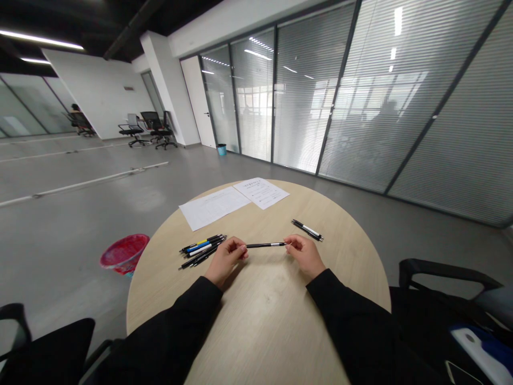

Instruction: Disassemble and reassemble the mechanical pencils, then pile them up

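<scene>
A slim black pen (264, 245) is stretched level between my two hands, just above the table. My left hand (228, 259) pinches one end of it, and my right hand (303, 254) pinches the other, where a light band shows near the fingertips. Left of my left hand lies a bunch of several pens (200, 249), mostly black, with blue, yellow and white parts among them. Beyond my right hand, a small group of pens (306, 230), black with a white part, rests on the wood. The fingertips partly hide both ends of the held pen.
Two printed sheets (216, 207) lie toward the far edge of the round wooden table (268, 326). A red bin (124, 252) stands on the floor at the left. Black chairs flank me; the right chair (444, 267) carries a white and blue item. Glass partitions stand behind.
</scene>
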